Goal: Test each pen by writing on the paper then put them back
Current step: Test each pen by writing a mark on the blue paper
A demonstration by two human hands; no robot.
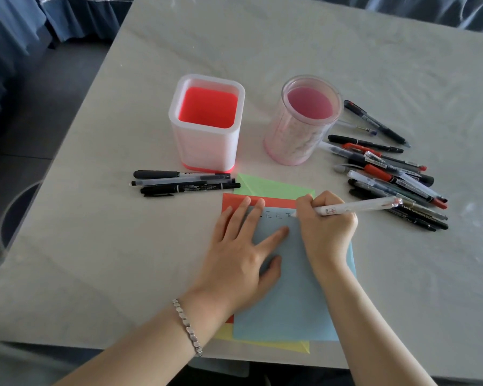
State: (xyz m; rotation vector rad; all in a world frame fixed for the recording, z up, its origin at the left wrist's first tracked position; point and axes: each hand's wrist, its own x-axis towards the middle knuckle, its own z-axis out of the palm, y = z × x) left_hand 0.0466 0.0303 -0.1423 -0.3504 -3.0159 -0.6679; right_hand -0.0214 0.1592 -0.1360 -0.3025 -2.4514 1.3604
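Observation:
A light blue sheet of paper [296, 291] tops a stack of red, green and yellow sheets near the table's front edge. My left hand [240, 246] presses flat on it with spread fingers. My right hand [325, 227] grips a white pen [357, 206], its tip touching the blue paper beside a few written marks [276, 215]. Three dark pens [184, 181] lie to the left, in front of a square white holder with a red inside [207, 121]. A round clear pink holder [304, 121] stands to its right. A pile of several pens [393, 174] lies to the right.
The grey table [123, 246] has its left edge running diagonally, with dark floor and blue cloth-covered furniture [17, 29] beyond. A silver bracelet [187, 327] is on my left wrist. The table's front edge lies just below the paper stack.

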